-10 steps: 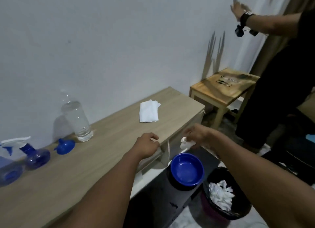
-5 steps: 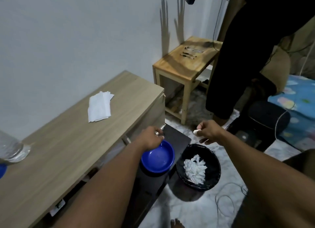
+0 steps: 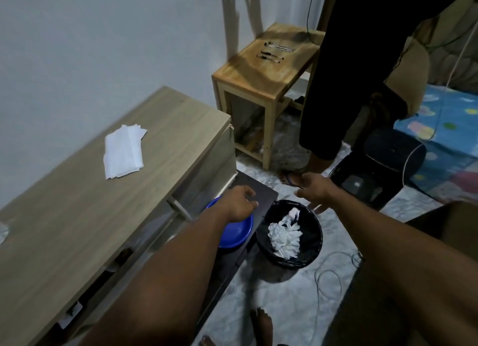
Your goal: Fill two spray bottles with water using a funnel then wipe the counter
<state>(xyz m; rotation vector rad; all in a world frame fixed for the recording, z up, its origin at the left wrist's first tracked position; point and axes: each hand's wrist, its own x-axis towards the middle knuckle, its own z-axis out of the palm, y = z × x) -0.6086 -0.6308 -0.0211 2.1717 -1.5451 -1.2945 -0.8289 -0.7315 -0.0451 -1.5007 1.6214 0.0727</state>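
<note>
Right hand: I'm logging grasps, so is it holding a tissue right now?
No, the right hand is open with its fingers spread above the black bin, holding nothing.

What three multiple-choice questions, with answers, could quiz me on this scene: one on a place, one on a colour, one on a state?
1. Where does the folded white paper towel lie?
A. on the light wooden counter
B. on a chair
C. in a sink

2. What colour is the round plastic bowl?
A. red
B. blue
C. green

3. How is the right hand above the black waste bin?
A. gripping a bottle
B. pinching a cloth
C. open, holding nothing

Answers:
1 A, it lies flat on the countertop.
2 B, its rim and inside show blue.
3 C, its fingers are spread and empty.
</note>
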